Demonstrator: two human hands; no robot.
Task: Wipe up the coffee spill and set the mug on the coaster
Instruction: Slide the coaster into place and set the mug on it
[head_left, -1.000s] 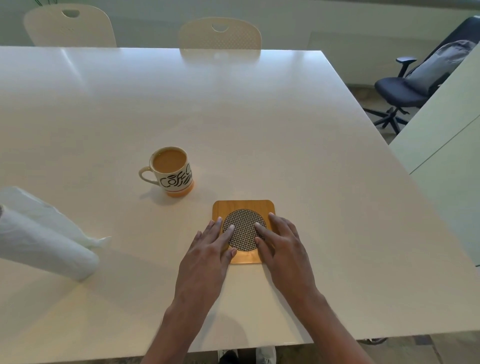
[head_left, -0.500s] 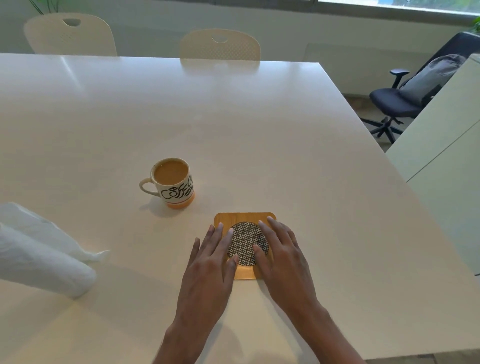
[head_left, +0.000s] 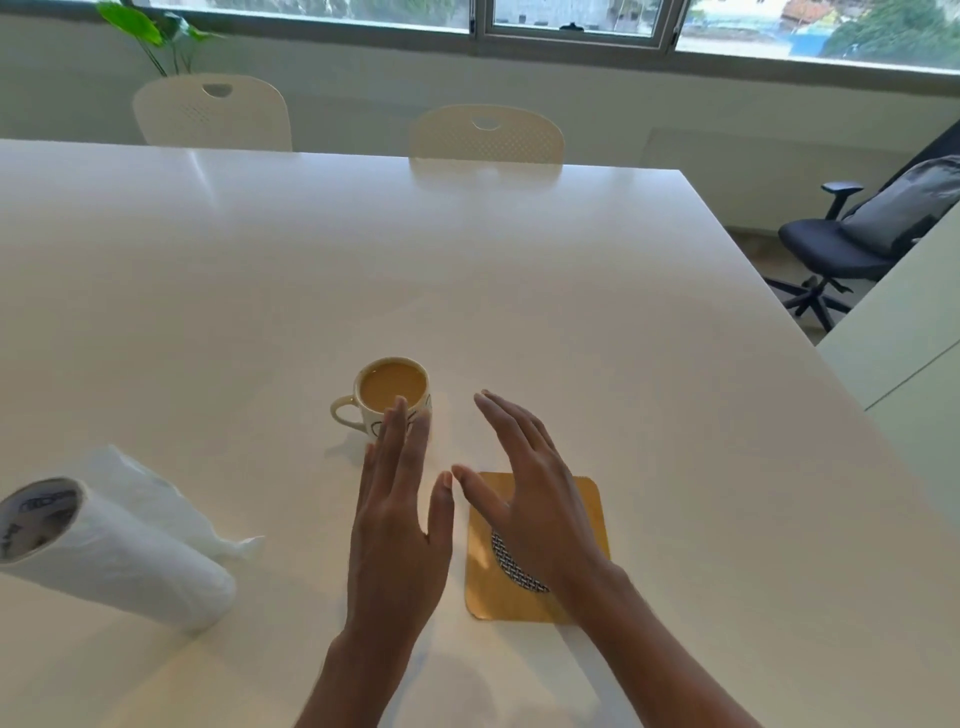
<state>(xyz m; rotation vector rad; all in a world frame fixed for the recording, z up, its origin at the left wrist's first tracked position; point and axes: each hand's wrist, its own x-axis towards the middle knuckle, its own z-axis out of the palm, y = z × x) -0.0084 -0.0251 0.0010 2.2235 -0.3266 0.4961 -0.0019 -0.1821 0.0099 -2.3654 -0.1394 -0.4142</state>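
You are reaching both empty, spread hands, left hand (head_left: 397, 525) and right hand (head_left: 530, 499), toward the full mug (head_left: 387, 397) standing on the table (head_left: 571, 322) beside the coaster (head_left: 589, 512); placing remains undone, no spill showing.

Office meeting room: big white table (head_left: 467, 270), swivel chair (head_left: 852, 249), windows (head_left: 571, 21).

1 mug (head_left: 387, 397), 1 coaster (head_left: 592, 512), 2 hands (head_left: 397, 525), 3 chairs (head_left: 213, 111).

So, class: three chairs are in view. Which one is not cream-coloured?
The office chair on the right beside the table: dark, with armrests and wheels. The two cream chairs are plain-backed, behind the table.
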